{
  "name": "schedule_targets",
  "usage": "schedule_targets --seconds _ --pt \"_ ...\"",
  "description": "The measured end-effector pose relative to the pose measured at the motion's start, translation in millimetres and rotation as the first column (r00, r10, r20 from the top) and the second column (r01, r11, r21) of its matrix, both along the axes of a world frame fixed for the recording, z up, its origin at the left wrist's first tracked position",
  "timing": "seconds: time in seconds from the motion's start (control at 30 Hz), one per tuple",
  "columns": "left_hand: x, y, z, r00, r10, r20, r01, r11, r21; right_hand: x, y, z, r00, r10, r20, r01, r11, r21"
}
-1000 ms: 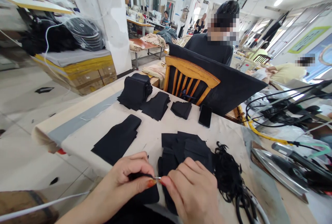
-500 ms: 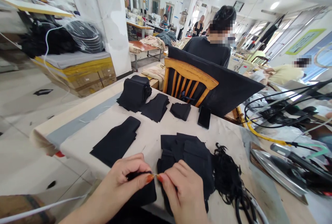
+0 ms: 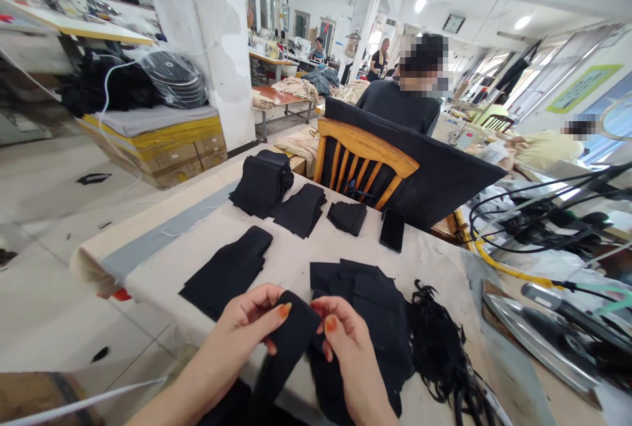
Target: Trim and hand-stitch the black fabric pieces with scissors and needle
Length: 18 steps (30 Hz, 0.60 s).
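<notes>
My left hand (image 3: 257, 322) pinches the upper edge of a black fabric piece (image 3: 292, 340), thumb on top and fingers beneath. The piece hangs down toward my lap, its lower end running out of clear sight. At its right corner, the curled fingers of my right hand (image 3: 349, 347) grip the edge. Right behind that hand lies a loose stack of black fabric pieces (image 3: 370, 301) on the cloth-covered table (image 3: 162, 268). A flatter pile of black cut pieces (image 3: 230, 268) rests beyond my left hand.
Along the far edge sit a thick black fabric stack (image 3: 261, 179), two smaller piles and a phone (image 3: 392, 231). Tangled black strips (image 3: 437, 340) and an iron (image 3: 548, 340) lie at right. A wooden chair (image 3: 365, 153) and a seated person (image 3: 399, 106) are beyond.
My fingertips, which nearly met before, have moved apart. The black fabric piece has come up between my hands and shows more of its face. The view has shifted slightly.
</notes>
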State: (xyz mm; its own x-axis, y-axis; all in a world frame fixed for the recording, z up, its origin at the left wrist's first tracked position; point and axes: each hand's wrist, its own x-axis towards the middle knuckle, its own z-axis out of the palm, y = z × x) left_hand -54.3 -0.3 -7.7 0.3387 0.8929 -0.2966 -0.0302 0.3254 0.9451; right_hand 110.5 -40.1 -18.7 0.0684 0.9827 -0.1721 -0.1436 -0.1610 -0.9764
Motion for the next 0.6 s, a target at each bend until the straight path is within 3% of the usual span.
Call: schedule_targets --seconds 0.07,0.13,0.2,0.3,0.43,0.6 --pt "1.1 -0.5 -4.2 0.997 0.015 0.082 -0.014 1.000 -0.013 -6.9 -1.7 -3.9 0.991 -0.021 -0.135 0.016 0.999 -0.038" --pt "2.3 -2.0 -6.7 0.994 0.016 0.107 -0.015 1.000 -0.008 -18.1 -4.2 -6.4 0.972 -0.125 -0.199 0.112 0.991 -0.072" --pt "3.2 -3.2 -7.3 0.995 0.016 0.098 -0.015 1.000 -0.008 -29.1 -5.8 -5.6 0.941 -0.242 -0.236 0.223 0.969 -0.106" --pt "4.2 -3.2 -6.1 0.998 0.025 0.056 -0.026 1.000 0.015 -38.7 -5.5 -2.7 0.906 -0.319 -0.280 0.293 0.947 -0.131" --pt "6.9 -0.6 -4.7 0.999 0.032 0.042 -0.035 0.997 0.071 -39.4 -3.2 -7.0 0.890 -0.343 -0.301 0.317 0.939 -0.133" --pt "10.1 1.6 -2.3 0.986 0.107 0.126 -0.097 0.991 -0.087 -35.6 2.3 -14.7 0.815 -0.363 -0.452 0.292 0.930 -0.221"
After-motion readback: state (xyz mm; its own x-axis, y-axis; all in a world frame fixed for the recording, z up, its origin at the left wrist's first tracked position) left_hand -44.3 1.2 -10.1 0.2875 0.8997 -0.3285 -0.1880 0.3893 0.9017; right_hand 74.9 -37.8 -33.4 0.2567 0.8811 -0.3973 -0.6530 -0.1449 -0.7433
